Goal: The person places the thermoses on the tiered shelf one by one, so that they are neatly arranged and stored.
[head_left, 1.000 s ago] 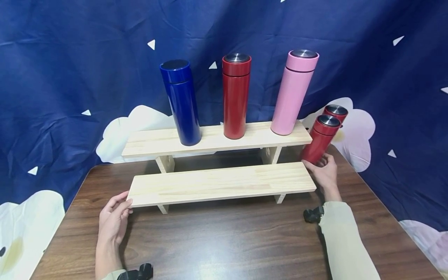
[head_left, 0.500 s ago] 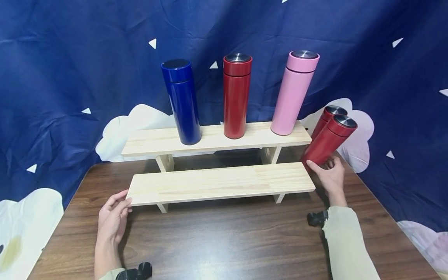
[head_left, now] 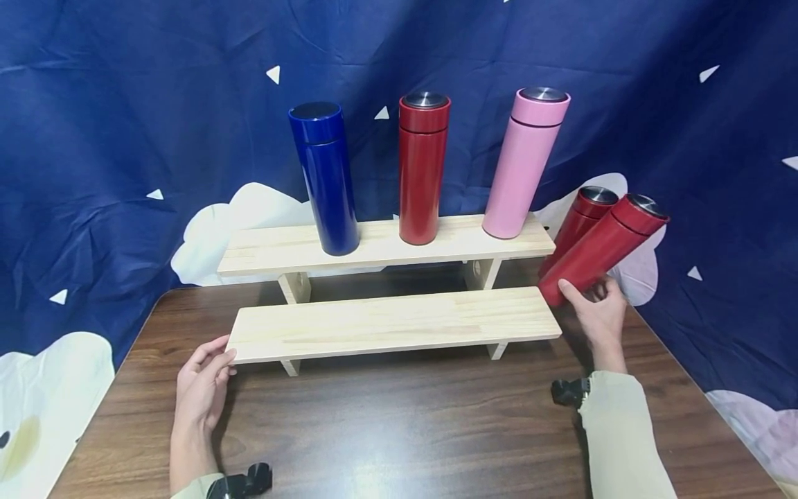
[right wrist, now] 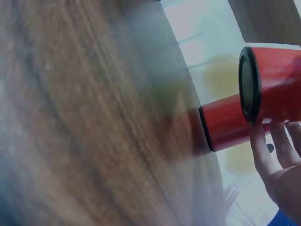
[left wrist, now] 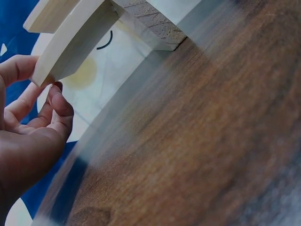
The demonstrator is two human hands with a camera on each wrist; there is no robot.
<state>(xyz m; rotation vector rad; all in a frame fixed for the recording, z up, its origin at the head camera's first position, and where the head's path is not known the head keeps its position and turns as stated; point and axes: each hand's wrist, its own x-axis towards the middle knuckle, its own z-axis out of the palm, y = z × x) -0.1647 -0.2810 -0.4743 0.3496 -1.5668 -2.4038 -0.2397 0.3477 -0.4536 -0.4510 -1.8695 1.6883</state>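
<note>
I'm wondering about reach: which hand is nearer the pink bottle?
Right. The right hand is in front and right of the pink bottle; the left hand is farther, to its left.

dark blue backdrop cloth (head_left: 187, 104), creased, hanging behind and to the sides. small white triangles (head_left: 273, 74) scattered over it. white cloud-like shape (head_left: 71, 374) at lower left, yellow patch (head_left: 23, 442) on it; pale lilac shape (head_left: 757, 430) at lower right. brown wood-grain tabletop (head_left: 436, 409), far left corner rounded, glare (head_left: 369, 475) near bottom edge.
</note>
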